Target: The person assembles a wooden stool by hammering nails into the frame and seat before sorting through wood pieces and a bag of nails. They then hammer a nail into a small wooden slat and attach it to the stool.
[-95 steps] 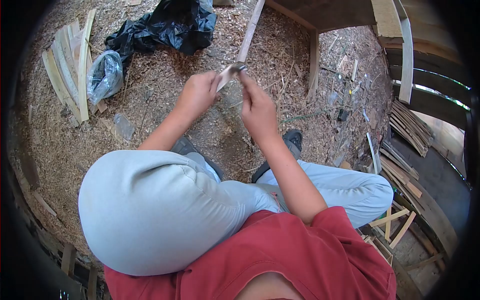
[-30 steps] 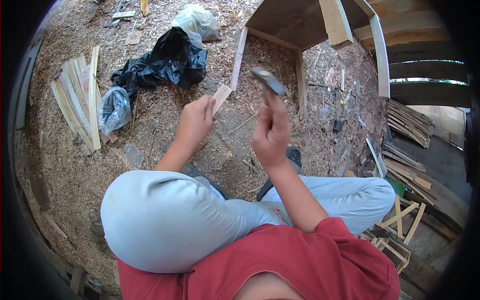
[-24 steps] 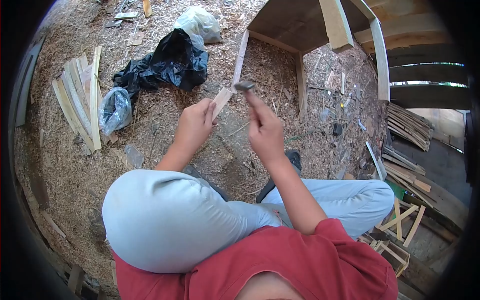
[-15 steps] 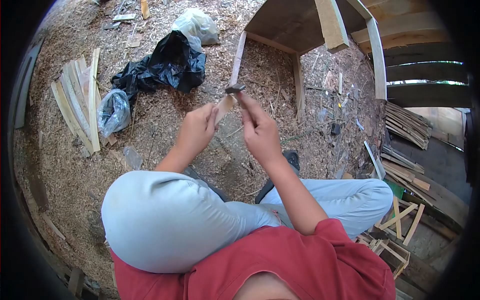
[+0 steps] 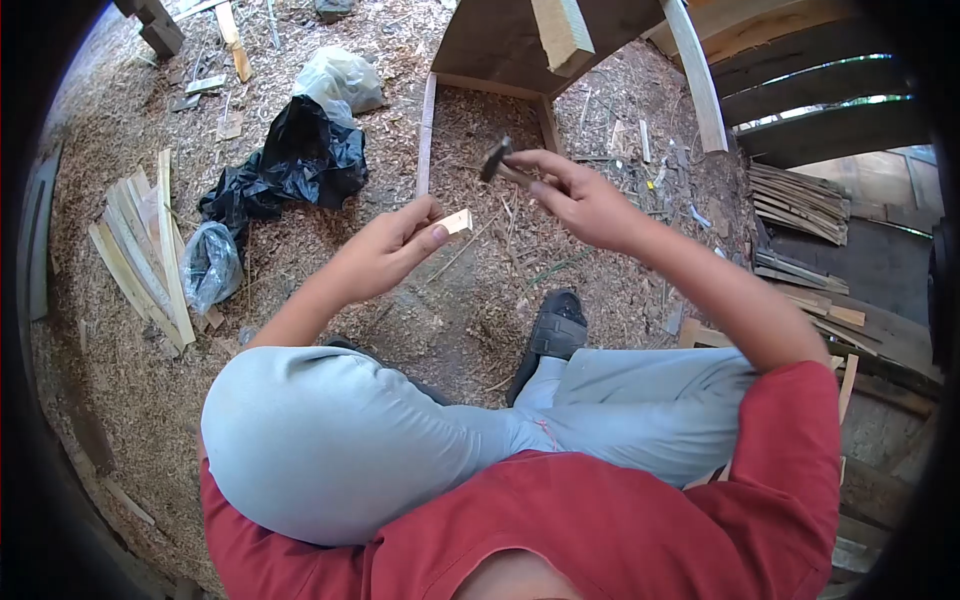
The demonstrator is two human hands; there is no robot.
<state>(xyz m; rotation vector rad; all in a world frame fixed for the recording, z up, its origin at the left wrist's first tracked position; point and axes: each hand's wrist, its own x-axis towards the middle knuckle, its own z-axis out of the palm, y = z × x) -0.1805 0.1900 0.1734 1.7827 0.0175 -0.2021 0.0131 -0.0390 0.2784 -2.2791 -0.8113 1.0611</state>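
Observation:
My left hand (image 5: 392, 243) is closed around a short piece of pale wood (image 5: 457, 222), its squared end sticking out past the thumb. To the right and a little higher, my right hand (image 5: 577, 200) grips a hammer (image 5: 513, 172) by its handle. The dark hammer head (image 5: 495, 158) points away from me, apart from the wood. Both hands are in the air above the chip-covered ground, in front of my knees.
A wooden table-like frame (image 5: 490, 50) stands ahead with its legs down. Black plastic (image 5: 300, 160), a white bag (image 5: 340, 82), a clear bag (image 5: 210, 265) and wood strips (image 5: 140, 250) lie left. Stacked slats (image 5: 800, 203) and dark boards (image 5: 820, 135) are at the right.
My right hand has swung the hammer up and right, away from the wood. My left hand has turned the wood so its end points right. The view has shifted slightly.

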